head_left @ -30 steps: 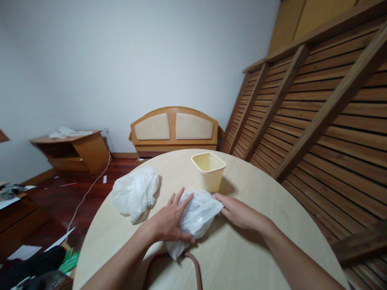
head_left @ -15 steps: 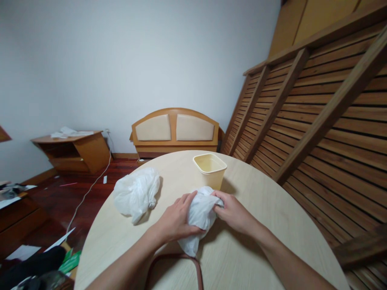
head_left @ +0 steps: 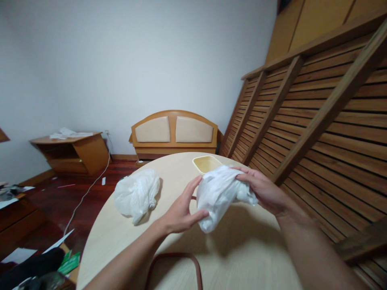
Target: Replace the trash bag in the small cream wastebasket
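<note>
Between my two hands a white plastic bag (head_left: 216,197), bunched around contents I cannot see, is held above the table. My left hand (head_left: 184,211) grips its left side, thumb in front and fingers behind. At its upper right, my right hand (head_left: 263,189) has its fingers closed on the gathered plastic. Partly hidden behind the bag is a pale yellow square bin (head_left: 206,163). A second crumpled white plastic bag (head_left: 137,193) lies on the table to the left. Below my hands a brown bar, bent like a frame or handle (head_left: 175,255), shows at the near edge.
The round pale wood table (head_left: 117,249) fills the foreground. Brown slatted wooden panels (head_left: 302,129) lean at the right. A padded headboard (head_left: 173,131) stands against the far wall. At left are a low cabinet (head_left: 87,153), a white cord (head_left: 87,193) and scattered papers.
Both hands have lifted the held bag off the table and moved it slightly right. It now covers most of the bin. The other bag stays where it was.
</note>
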A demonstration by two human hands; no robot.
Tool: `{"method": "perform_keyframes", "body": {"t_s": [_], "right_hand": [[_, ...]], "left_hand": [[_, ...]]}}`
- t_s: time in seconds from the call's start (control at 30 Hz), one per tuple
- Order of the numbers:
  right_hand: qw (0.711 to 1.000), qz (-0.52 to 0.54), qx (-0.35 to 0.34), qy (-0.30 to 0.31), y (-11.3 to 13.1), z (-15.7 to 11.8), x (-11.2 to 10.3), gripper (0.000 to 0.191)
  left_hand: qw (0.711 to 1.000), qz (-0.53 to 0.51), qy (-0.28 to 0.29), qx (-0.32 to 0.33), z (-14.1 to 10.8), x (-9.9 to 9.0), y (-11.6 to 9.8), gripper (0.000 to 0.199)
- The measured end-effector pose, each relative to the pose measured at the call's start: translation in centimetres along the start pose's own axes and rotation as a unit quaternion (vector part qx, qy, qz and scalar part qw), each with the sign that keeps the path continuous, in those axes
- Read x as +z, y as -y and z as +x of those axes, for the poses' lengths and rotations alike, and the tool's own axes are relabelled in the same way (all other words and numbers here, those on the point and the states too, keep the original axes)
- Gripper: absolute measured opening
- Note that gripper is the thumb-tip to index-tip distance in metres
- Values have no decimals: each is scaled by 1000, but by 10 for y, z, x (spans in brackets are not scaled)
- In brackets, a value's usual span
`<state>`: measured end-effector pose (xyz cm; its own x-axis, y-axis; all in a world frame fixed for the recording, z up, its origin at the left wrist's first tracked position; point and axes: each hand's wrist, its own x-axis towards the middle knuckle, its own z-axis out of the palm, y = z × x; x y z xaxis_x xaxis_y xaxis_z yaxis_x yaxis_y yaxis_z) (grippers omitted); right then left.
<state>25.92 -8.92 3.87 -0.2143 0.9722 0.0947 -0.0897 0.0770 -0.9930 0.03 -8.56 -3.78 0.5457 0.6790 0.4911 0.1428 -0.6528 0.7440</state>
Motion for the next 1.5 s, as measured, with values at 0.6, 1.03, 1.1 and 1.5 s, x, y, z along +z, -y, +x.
{"method": "perform_keyframes", "body": {"t_s": [0.6,1.03,1.1,1.5], "right_hand": [[952,-67,-227,-197,27,73,-11,32],[951,-262,-151,-60,-1,58,0,58],[943,-293,-158,-24,-1,56,2,50],[818,-571,-32,66,16,66,11,33]], "left_hand": [[990,122,-64,0,61,9,46,21],[999,25,-45,-6,46,4,32,89],[999,23,-48,-5,47,7,36,104],[990,131,-46,39,46,8,37,70]]}}
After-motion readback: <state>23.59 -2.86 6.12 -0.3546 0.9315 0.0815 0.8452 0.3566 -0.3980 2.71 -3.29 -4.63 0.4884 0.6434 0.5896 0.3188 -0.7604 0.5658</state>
